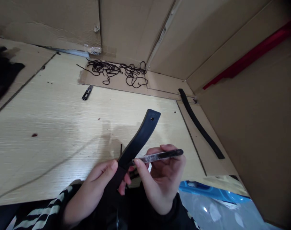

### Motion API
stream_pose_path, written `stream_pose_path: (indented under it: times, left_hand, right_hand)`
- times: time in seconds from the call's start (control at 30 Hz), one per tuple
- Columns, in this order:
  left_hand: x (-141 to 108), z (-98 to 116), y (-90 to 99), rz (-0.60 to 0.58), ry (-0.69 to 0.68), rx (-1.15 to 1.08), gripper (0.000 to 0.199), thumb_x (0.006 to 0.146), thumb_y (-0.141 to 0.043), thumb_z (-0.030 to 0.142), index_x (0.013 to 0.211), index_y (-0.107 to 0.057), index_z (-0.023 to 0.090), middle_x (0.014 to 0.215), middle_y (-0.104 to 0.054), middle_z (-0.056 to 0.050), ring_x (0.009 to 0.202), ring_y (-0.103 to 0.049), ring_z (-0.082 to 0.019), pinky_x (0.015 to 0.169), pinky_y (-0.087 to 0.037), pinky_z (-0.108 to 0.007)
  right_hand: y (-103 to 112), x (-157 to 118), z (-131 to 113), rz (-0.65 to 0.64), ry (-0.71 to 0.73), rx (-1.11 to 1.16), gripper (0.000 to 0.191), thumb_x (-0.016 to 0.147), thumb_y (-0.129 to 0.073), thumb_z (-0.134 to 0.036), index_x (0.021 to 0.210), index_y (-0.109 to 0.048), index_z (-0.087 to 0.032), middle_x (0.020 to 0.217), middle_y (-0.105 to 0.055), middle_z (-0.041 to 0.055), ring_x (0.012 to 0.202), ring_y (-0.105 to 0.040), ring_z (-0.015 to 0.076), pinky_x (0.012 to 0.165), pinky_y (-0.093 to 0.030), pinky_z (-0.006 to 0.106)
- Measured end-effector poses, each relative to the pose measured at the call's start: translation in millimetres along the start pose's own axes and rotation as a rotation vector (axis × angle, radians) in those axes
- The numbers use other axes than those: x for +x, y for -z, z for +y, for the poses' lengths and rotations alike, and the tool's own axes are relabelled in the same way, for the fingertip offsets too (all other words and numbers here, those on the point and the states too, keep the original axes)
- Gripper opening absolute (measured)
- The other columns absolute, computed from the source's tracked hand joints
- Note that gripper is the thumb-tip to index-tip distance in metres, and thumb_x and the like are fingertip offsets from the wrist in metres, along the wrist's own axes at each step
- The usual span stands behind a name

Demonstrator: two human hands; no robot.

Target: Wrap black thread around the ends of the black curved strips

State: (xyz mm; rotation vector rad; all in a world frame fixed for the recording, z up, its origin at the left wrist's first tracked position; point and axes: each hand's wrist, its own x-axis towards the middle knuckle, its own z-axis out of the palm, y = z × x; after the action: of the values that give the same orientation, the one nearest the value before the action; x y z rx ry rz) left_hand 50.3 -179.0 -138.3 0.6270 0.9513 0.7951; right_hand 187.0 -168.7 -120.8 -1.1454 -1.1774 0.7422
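My left hand (95, 188) grips the lower end of a black rubbery strap (138, 140), whose far end rises over the pale wood tabletop (51, 127) and has a small hole. My right hand (164, 179) pinches a slim tool wrapped in clear tape (155, 157), with a dark tip, and holds it across the strap. The tool's near tip touches or nearly touches the strap's edge. Part of the strap is hidden behind my fingers.
A tangle of thin black cord (116, 72) and small black snips (87, 92) lie ahead. A second black strap (199, 124) lies to the right. Cardboard walls (202, 38) and a red strip (248, 54) bound the far side. A blue-edged plastic bag (212, 204) sits at lower right.
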Motion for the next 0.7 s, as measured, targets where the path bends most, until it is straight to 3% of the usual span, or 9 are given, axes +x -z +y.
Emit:
stream_pose_path:
  times: [0.13,0.23,0.37,0.5,0.7]
  left_hand:
    - [1,-1,0.6,0.004,-0.012,0.029,0.041,0.09,-0.051,0.049,0.069,-0.067,0.018,0.061,-0.064,0.0,0.061,-0.057,-0.014,0.064,-0.044,-0.025]
    - [1,-5,1.3,0.013,-0.019,0.033,0.04,0.091,-0.051,0.047,0.068,-0.066,0.018,0.062,-0.064,0.0,0.063,-0.058,-0.014,0.068,-0.045,-0.025]
    - [-1,-10,1.3,0.059,-0.039,-0.007,0.04,0.089,-0.055,0.048,0.064,-0.064,0.018,0.059,-0.063,0.001,0.06,-0.057,-0.013,0.066,-0.045,-0.024]
    - [-2,-10,-0.1,-0.001,-0.087,0.037,0.035,0.087,-0.057,0.049,0.071,-0.064,0.018,0.06,-0.062,0.003,0.056,-0.056,-0.011,0.059,-0.042,-0.022]
    - [1,-5,-3.2,-0.007,-0.101,0.168,0.041,0.094,-0.046,0.046,0.068,-0.062,0.019,0.057,-0.059,0.003,0.058,-0.056,-0.012,0.062,-0.04,-0.023]
  right_hand:
    - [-1,-5,-4,-0.167,-0.073,0.163,0.041,0.084,-0.058,-0.003,0.105,-0.037,-0.032,0.086,-0.054,-0.0039,0.044,-0.061,0.0085,0.036,-0.058,0.02]
    - [-1,-7,-6,-0.215,-0.15,0.188,0.032,0.088,-0.055,-0.005,0.098,-0.038,-0.031,0.087,-0.051,-0.0034,0.049,-0.063,0.0094,0.037,-0.061,0.022]
    - [0,-8,1,-0.281,-0.066,0.252,0.026,0.09,-0.052,-0.006,0.092,-0.041,-0.029,0.076,-0.05,-0.0059,0.045,-0.062,0.0091,0.034,-0.057,0.02]
    - [5,-6,7,-0.291,0.046,0.124,0.031,0.089,-0.053,-0.005,0.104,-0.043,-0.03,0.063,-0.054,-0.0074,0.042,-0.061,0.01,0.031,-0.05,0.017]
    - [17,8,-4,-0.395,0.072,-0.087,0.03,0.085,-0.059,-0.007,0.101,-0.044,-0.027,0.063,-0.056,-0.0054,0.055,-0.067,0.0144,0.037,-0.051,0.02]
